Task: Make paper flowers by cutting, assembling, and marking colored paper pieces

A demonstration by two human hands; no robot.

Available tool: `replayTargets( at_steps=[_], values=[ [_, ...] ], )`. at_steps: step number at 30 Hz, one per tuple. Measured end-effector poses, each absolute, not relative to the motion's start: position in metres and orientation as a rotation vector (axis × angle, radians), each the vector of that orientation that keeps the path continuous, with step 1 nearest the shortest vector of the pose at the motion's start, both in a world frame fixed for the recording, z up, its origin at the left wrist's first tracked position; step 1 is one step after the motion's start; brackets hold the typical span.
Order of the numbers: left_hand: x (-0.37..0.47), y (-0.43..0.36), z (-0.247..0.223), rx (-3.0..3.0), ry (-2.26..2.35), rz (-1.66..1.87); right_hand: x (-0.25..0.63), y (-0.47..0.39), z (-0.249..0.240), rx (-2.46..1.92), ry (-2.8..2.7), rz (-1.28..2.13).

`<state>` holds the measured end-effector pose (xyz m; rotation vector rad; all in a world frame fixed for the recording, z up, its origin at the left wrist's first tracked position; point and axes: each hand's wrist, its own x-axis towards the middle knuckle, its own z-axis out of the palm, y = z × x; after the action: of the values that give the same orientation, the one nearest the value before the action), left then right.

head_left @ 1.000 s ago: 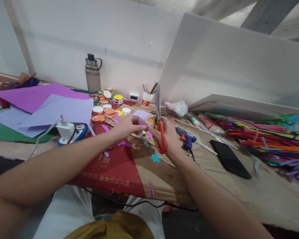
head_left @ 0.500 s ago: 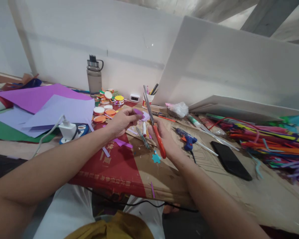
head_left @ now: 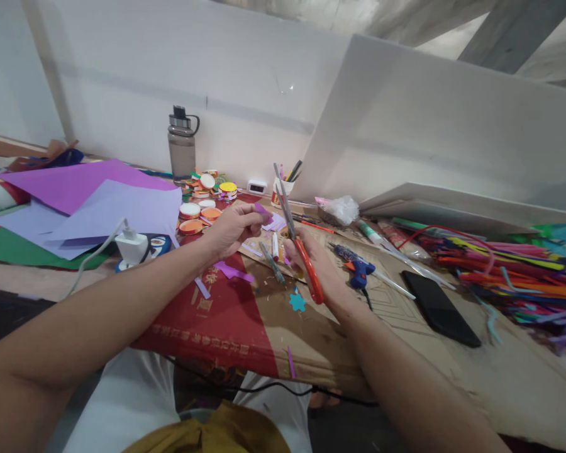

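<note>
Head view: left of the glue gun point(head_left: 360, 272), the left hand point(head_left: 233, 229) pinches purple paper point(head_left: 265, 214) near its edge, likely leaving the rest free; the right hand point(head_left: 326, 267), half-closed round scissors point(head_left: 306, 259), points them forward.

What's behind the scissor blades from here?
Behind the scissors stands a white cup with pens poking out. The blades cover part of its front; its wall hides the pens' lower ends.

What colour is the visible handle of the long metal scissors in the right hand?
The handle is orange-red, best seen in the head view.
</note>
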<state>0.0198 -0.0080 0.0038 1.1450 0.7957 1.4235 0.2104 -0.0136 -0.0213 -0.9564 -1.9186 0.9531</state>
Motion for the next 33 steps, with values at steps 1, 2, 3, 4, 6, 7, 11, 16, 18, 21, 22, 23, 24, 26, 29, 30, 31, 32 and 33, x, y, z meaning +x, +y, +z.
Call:
replayTargets(
  at_steps=[1,2,3,4,6,7,11,16,18,21,22,23,24,26,29,30,31,32,33],
  values=[
    [0.020,-0.008,0.003,1.146,0.789,1.419,0.210,-0.014,-0.021,-0.953,-1.913,0.964],
    [0.019,-0.009,0.003,1.149,0.787,1.415,0.210,-0.015,-0.021,-0.951,-1.905,0.976],
    [0.019,-0.009,0.002,1.153,0.790,1.412,0.209,-0.015,-0.020,-0.949,-1.891,0.986],
    [0.019,-0.008,0.001,1.159,0.795,1.407,0.209,-0.016,-0.020,-0.946,-1.869,0.994],
    [0.019,-0.008,-0.001,1.174,0.813,1.399,0.207,-0.017,-0.019,-0.931,-1.813,1.016],
    [0.019,-0.007,-0.002,1.183,0.824,1.399,0.206,-0.017,-0.019,-0.916,-1.782,1.031],
    [0.019,-0.006,-0.004,1.265,0.878,1.367,0.205,-0.015,-0.020,-0.876,-1.703,1.043],
    [0.016,-0.008,-0.002,1.434,0.988,1.138,0.212,-0.002,-0.023,-0.923,-1.668,0.976],
    [0.014,-0.010,-0.002,1.516,1.047,0.984,0.216,0.006,-0.023,-0.968,-1.654,0.940],
    [0.013,-0.012,-0.004,1.625,1.037,0.687,0.224,0.019,-0.023,-1.057,-1.652,0.888],
    [0.013,-0.012,-0.005,1.652,1.013,0.582,0.226,0.023,-0.024,-1.086,-1.660,0.866],
    [0.013,-0.013,-0.006,1.674,0.988,0.481,0.228,0.026,-0.025,-1.110,-1.672,0.836],
    [0.013,-0.014,-0.006,1.694,0.965,0.390,0.230,0.029,-0.025,-1.132,-1.688,0.799],
    [0.014,-0.015,-0.006,1.738,0.926,0.243,0.232,0.033,-0.027,-1.161,-1.724,0.725],
    [0.014,-0.017,-0.005,1.789,0.907,0.111,0.232,0.036,-0.030,-1.181,-1.783,0.666],
    [0.014,-0.017,-0.005,1.804,0.917,0.085,0.232,0.037,-0.031,-1.184,-1.803,0.655],
    [0.013,-0.017,-0.005,1.817,0.932,0.062,0.232,0.037,-0.031,-1.188,-1.822,0.643],
    [0.013,-0.017,-0.005,1.831,0.952,0.043,0.232,0.038,-0.032,-1.192,-1.839,0.630],
    [0.013,-0.018,-0.005,1.844,0.975,0.025,0.232,0.038,-0.034,-1.200,-1.856,0.616]
  ],
)
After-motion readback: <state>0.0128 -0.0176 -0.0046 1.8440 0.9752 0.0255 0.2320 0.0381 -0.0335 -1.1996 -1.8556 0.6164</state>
